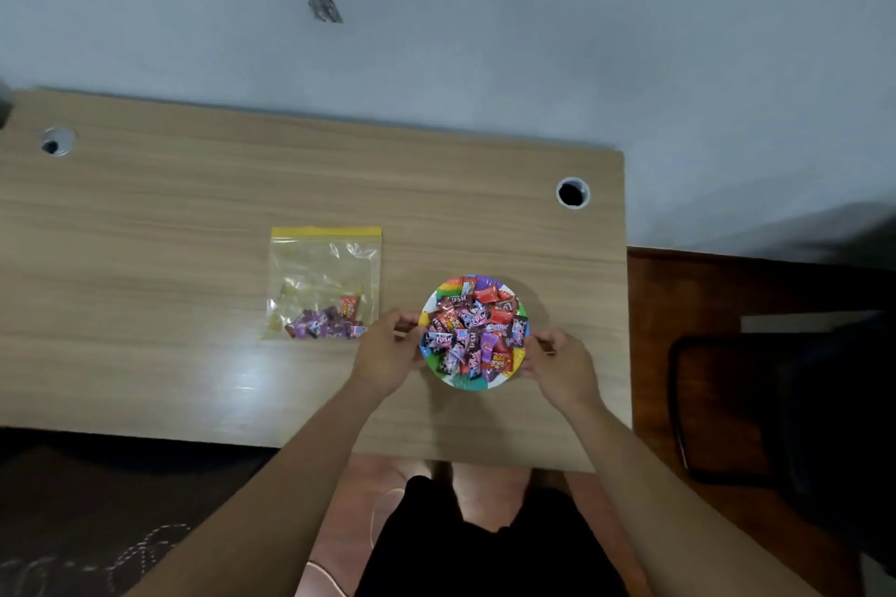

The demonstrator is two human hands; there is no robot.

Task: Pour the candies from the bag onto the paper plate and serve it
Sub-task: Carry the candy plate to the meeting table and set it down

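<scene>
Both hands (385, 351) (562, 366) grip the candy-heaped paper plate (472, 384); bag (324, 282) holds perhaps a dozen candies.

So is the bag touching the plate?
Apart. The head view shows bare table between the bag and the plate, with the left hand in that gap.

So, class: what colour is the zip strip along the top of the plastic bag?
Yellow; the head view shows the zip strip on the clear plastic bag.
</scene>
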